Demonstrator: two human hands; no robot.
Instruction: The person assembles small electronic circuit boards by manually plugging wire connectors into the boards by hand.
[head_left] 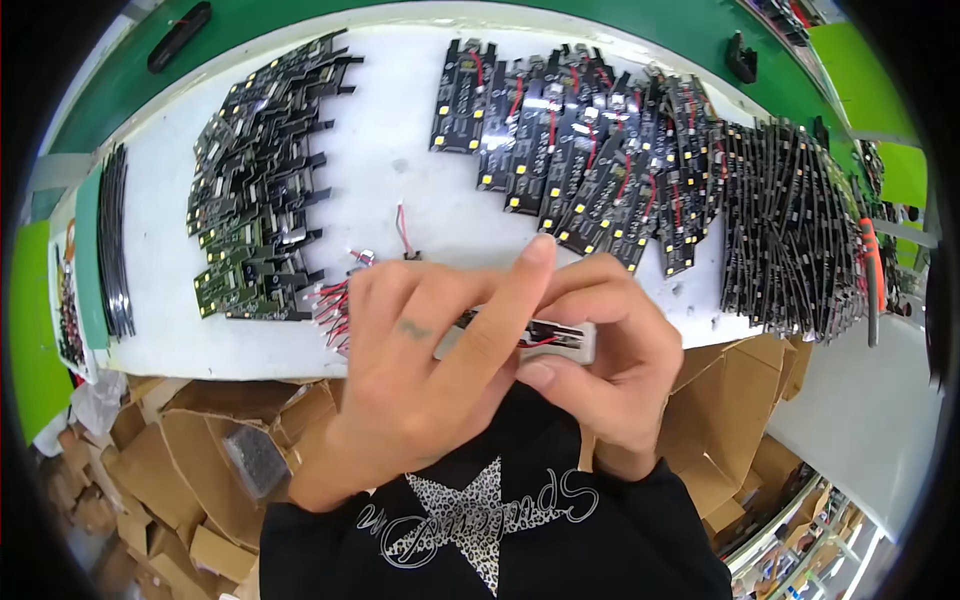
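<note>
My right hand (625, 365) pinches the end of a small whitish housing (578, 343) between thumb and fingers, just above the table's near edge. A dark strip and a red wire (540, 343) show in the housing's open top. My left hand (415, 345) closes round its other end, with the index finger laid across the top and the fingertip pointing away from me. That hand hides much of the housing. Beyond its knuckles lie a bundle of short red wires (333, 308) and a small black connector with a red lead (404, 232).
Overlapping circuit boards (270, 185) lie on the white table at left, with wired boards (575, 140) at the back centre. A heap of narrow dark strips (795, 225) fills the right. Black wires (116, 240) lie far left. An orange-handled tool (870, 265) sits right. Cardboard boxes (725, 410) stand below.
</note>
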